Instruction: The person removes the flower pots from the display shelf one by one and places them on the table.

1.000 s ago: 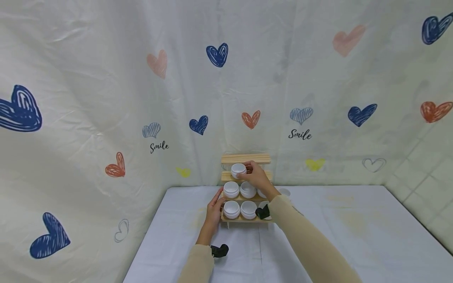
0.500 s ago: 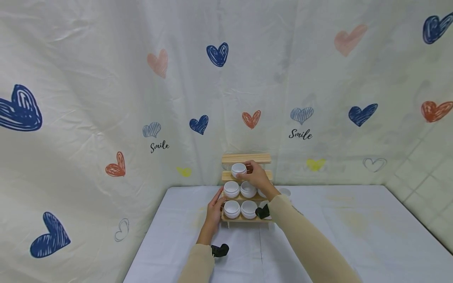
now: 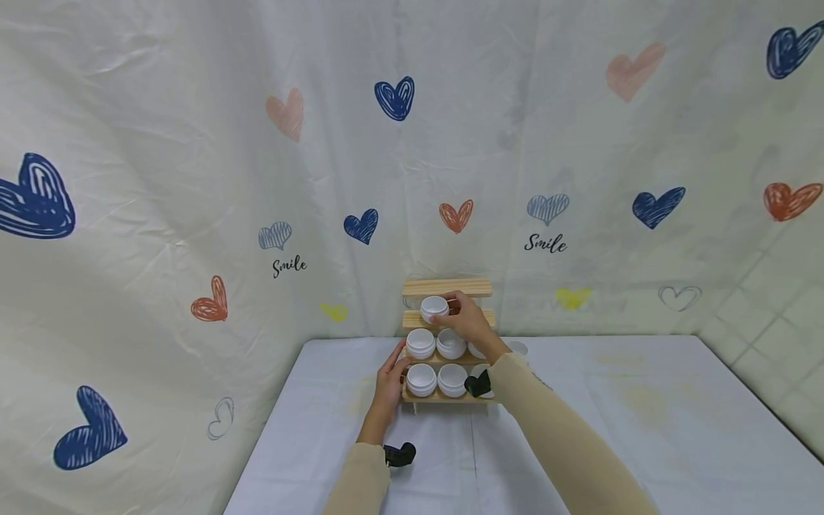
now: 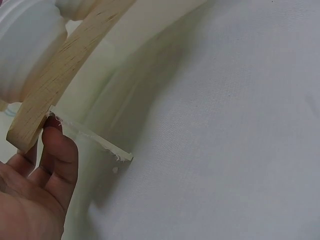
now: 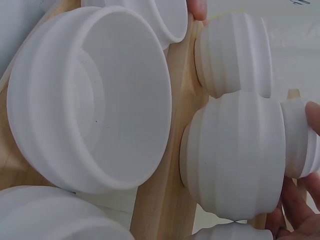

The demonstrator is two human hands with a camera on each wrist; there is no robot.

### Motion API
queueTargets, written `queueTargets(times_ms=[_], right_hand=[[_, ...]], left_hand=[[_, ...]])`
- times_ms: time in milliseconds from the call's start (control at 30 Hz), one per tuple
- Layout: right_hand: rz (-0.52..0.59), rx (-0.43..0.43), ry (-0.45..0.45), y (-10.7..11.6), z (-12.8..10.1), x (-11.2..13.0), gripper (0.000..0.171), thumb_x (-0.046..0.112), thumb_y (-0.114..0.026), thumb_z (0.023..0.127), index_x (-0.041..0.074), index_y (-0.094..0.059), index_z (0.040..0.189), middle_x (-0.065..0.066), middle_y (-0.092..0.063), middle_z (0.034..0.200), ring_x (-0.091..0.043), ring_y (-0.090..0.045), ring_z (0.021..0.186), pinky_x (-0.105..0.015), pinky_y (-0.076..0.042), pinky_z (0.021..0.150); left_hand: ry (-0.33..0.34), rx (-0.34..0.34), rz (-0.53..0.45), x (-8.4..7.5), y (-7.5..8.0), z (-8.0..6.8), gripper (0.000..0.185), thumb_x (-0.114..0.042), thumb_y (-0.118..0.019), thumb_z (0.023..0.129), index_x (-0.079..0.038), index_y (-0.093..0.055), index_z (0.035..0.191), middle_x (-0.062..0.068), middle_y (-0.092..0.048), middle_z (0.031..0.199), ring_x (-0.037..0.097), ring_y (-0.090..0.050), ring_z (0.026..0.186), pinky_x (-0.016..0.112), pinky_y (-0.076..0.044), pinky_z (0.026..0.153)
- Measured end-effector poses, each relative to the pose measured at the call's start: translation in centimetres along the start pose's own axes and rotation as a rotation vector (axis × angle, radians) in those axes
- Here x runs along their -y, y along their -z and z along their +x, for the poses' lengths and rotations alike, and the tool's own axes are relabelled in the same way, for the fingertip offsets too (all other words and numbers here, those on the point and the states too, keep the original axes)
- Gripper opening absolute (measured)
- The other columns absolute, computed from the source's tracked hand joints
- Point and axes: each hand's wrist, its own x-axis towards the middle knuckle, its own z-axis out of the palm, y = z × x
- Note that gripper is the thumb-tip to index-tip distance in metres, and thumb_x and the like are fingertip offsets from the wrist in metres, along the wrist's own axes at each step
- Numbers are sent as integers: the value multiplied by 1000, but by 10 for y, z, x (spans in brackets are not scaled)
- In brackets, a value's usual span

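A wooden tiered stand (image 3: 447, 288) stands against the back curtain, with small white bowls on its lower shelves. My left hand (image 3: 388, 383) is at the stand's left side; in the left wrist view, its curled fingers (image 4: 61, 150) grip the end of a wooden shelf (image 4: 60, 70). At the third shelf up, my right hand (image 3: 468, 320) pinches a white bowl (image 3: 434, 308) from its right side. The right wrist view shows that bowl (image 5: 298, 140) partly, behind a nearer bowl (image 5: 235, 155). Whether its base touches the shelf I cannot tell.
Two lower rows hold bowls, such as a front bowl (image 3: 421, 380) and a second-row bowl (image 3: 421, 343); my right forearm partly covers the right-hand ones. A pale round item (image 3: 518, 350) lies right of the stand on the white-covered table (image 3: 618, 429). A heart-printed curtain (image 3: 489, 143) hangs behind.
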Motion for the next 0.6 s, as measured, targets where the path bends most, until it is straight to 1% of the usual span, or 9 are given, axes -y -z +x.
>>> queueTargets(times_ms=[167,267,400,533,600], right_hand=[[0,3,2,1,-2,0,61,26,-82,88,11,-55,141,-18,-63,132,-31,-61,119,-47,-50,103],[5,8,1,2,-2,0,61,26,-82,88,11,-56,141,-17,-64,133,-32,-61,120,-47,-50,103],[6,16,-2,3,-1,-2,62,27,-81,88,11,-55,142,-17,-63,134,-32,-60,120,-46,-51,102],[9,13,-11,5,-1,-3,62,28,-82,88,14,-55,142,-16,-62,135,-31,-59,120,-45,-50,101],[14,12,-13,6,-1,-4,62,28,-82,88,15,-55,142,-15,-61,136,-31,-59,121,-45,-50,101]], left_hand=[[27,21,-20,-5,2,-1,53,-25,-56,104,-23,-46,156,2,-64,123,9,-59,90,26,-48,79],[26,37,-20,-16,3,-7,53,-21,-56,103,-19,-46,155,4,-65,124,10,-59,90,28,-48,80],[26,45,-11,-30,3,-16,53,-19,-57,103,-18,-47,155,2,-65,123,10,-59,90,27,-48,82],[22,44,-17,-33,2,-17,53,-19,-57,103,-18,-48,155,1,-66,118,10,-59,90,26,-48,81],[22,44,-21,-32,2,-17,52,-19,-57,103,-19,-48,154,2,-66,118,9,-59,90,26,-48,80]])
